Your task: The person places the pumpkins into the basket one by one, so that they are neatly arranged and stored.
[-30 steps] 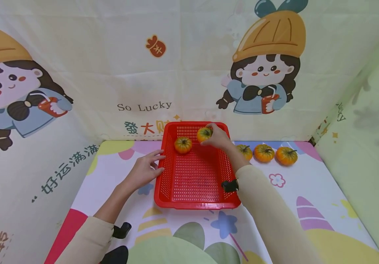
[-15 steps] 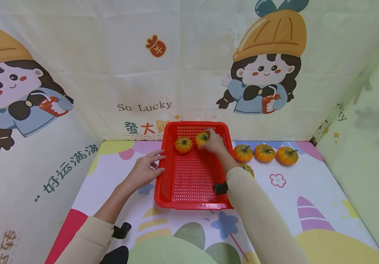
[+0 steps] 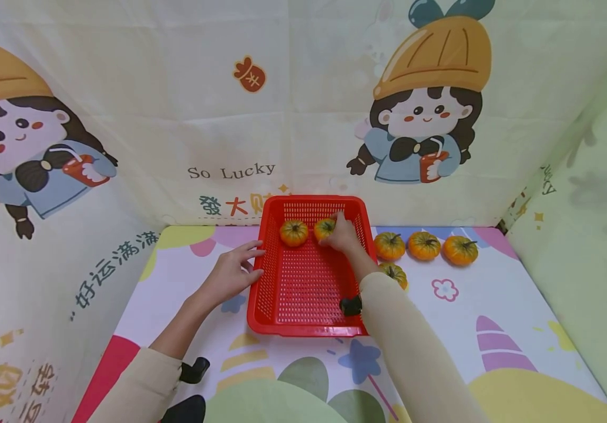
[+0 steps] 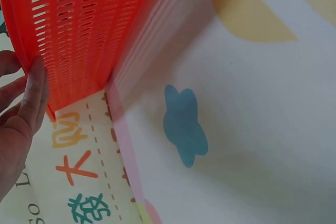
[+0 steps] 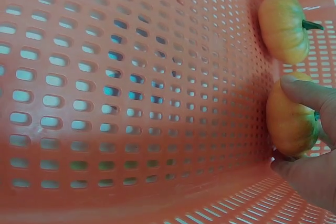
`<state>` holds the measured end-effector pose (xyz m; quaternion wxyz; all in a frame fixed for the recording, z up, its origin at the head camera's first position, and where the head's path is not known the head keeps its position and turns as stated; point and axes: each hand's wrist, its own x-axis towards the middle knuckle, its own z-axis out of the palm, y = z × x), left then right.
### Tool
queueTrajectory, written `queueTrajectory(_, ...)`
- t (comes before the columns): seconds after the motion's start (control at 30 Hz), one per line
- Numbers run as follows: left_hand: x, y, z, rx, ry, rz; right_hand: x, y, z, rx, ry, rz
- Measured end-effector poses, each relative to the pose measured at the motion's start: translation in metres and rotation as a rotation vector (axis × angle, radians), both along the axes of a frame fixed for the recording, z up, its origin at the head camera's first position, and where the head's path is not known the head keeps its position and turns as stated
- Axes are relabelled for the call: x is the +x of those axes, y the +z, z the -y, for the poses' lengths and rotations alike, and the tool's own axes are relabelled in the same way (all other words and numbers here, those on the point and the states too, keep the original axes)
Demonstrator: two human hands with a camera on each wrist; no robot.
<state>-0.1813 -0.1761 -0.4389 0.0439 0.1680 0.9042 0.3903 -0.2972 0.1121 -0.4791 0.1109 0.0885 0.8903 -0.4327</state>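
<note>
Pumpkin (image 3: 323, 230) sits in the grip of the right hand (image 3: 345, 237), which grasps it from its right side, so that its left part stays uncovered in the head view; in the right wrist view, digits press on opposite sides of it, with its stem showing between them. It is low inside the red basket (image 3: 311, 331), near the far wall, with a second pumpkin (image 3: 294, 233) just to its left. At the basket's left rim, the left hand (image 3: 229, 273) touches with loosely extended fingers, its grip relaxed. Right of the basket, on the patterned tabletop (image 3: 456, 335), one pumpkin (image 3: 397, 275) is partly hidden by the right sleeve (image 3: 409, 335); three more pumpkins (image 3: 423, 245) form a row farther back. Beyond stands a printed backdrop (image 3: 308, 129).
</note>
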Motion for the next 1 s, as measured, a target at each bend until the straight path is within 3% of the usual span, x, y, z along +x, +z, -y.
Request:
queueTrajectory(0.37, 0.0, 0.0003, -0.0013, 0.001, 0.007, 0.012, -0.0026, -0.0099, 0.0014, -0.019, -0.02, 0.032)
queueTrajectory(1.0, 0.001, 0.0011, -0.0018, -0.006, 0.006, 0.013, 0.0058, -0.0012, 0.0042, -0.002, -0.025, 0.022)
